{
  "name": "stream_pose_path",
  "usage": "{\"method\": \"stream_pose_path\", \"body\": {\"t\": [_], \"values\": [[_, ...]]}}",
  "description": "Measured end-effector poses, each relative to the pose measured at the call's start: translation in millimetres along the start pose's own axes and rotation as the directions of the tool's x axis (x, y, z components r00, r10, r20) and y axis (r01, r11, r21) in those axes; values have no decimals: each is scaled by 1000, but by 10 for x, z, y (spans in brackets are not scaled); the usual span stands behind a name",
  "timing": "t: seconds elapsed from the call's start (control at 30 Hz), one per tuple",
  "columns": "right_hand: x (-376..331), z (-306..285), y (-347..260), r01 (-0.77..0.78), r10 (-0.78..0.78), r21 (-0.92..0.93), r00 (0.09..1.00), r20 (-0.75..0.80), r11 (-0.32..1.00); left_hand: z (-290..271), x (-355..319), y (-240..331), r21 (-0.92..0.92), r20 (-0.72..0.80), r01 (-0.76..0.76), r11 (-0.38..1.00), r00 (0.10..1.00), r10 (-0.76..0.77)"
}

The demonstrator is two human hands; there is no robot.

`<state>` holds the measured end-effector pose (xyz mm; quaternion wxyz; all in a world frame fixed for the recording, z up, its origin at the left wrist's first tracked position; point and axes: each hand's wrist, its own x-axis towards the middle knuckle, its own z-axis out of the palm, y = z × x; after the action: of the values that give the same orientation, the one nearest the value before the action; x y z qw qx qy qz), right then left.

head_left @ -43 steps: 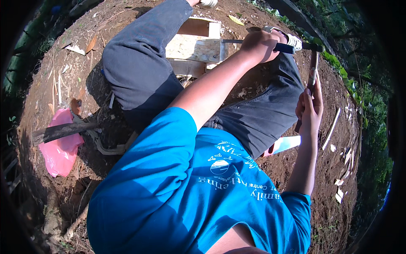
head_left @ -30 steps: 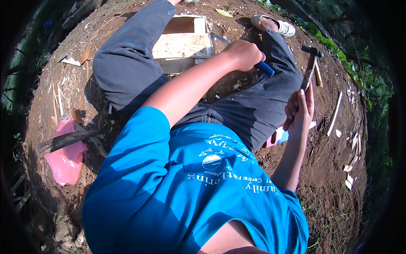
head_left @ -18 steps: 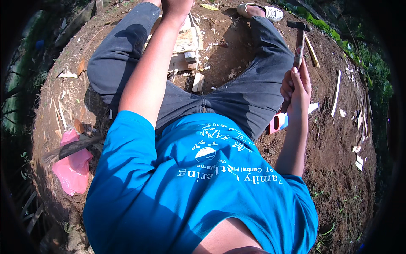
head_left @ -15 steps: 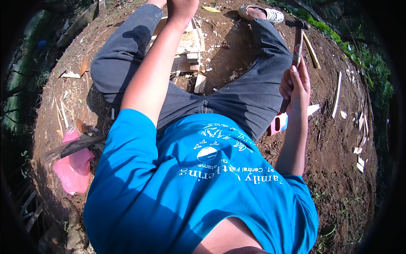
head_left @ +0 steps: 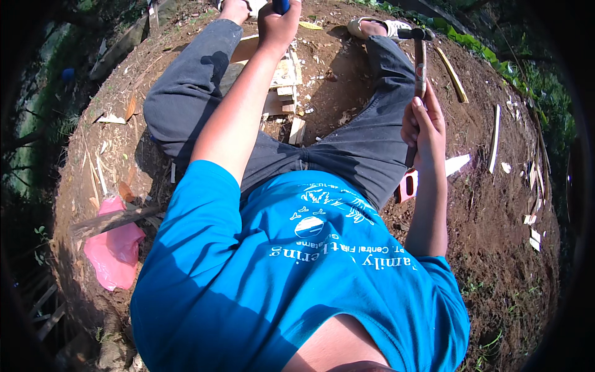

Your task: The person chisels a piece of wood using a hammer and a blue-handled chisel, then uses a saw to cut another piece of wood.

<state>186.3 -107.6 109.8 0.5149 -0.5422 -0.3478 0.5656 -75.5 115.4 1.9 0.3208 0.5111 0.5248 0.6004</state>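
My right hand (head_left: 426,127) is closed around the wooden handle of a hammer (head_left: 421,69), held upright over my right leg with its dark head at the top. At the upper edge, my left hand (head_left: 279,30) is wrapped round a blue handle (head_left: 281,6); the rest of that tool is out of the picture. Below and beside the left hand lies a pale wooden piece (head_left: 287,73) built of several boards, on the ground between my legs. My left forearm covers part of it. A small wood block (head_left: 297,131) rests on the soil nearer to me.
A saw (head_left: 407,186) with a red handle lies beside my right thigh, partly behind my forearm. On the left, a stick (head_left: 114,222) crosses a pink plastic bag (head_left: 116,260). Wood strips (head_left: 494,139) and chips are scattered on the soil. Plants grow along the far right edge.
My left hand has shifted slightly right and down in the picture, bringing the blue handle into view. The hammer in my right hand has moved left and stands more upright. The view has shifted slightly.
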Motion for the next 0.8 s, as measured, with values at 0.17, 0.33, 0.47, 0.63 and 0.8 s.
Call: {"method": "stream_pose_path", "body": {"t": [0.17, 0.33, 0.47, 0.63, 0.8], "values": [[19, 7, 26, -22, 23, -9, 1000, 14, 1000, 51, -16, 34, -48, -16, 28, 998, 999, -29], [42, 165, -36, 6, -5, -59, 1000, 13, 998, 55, 13, -22, -63, -2, 12, 998, 1000, -12], [148, 291, -297, 181, -174, -155, 983, 59, 971, 68, 58, -130, -29, 44, -67, 997, 997, 68], [523, 579, -656, 475, -436, -268, 879, 194, 838, 150, -39, -38, 41, 83, -27, 999, 996, 24], [870, 627, -589, 524, -369, -631, 851, 373, 572, 257, -134, 193, -42, 172, -142, 989, 974, 147]]}}
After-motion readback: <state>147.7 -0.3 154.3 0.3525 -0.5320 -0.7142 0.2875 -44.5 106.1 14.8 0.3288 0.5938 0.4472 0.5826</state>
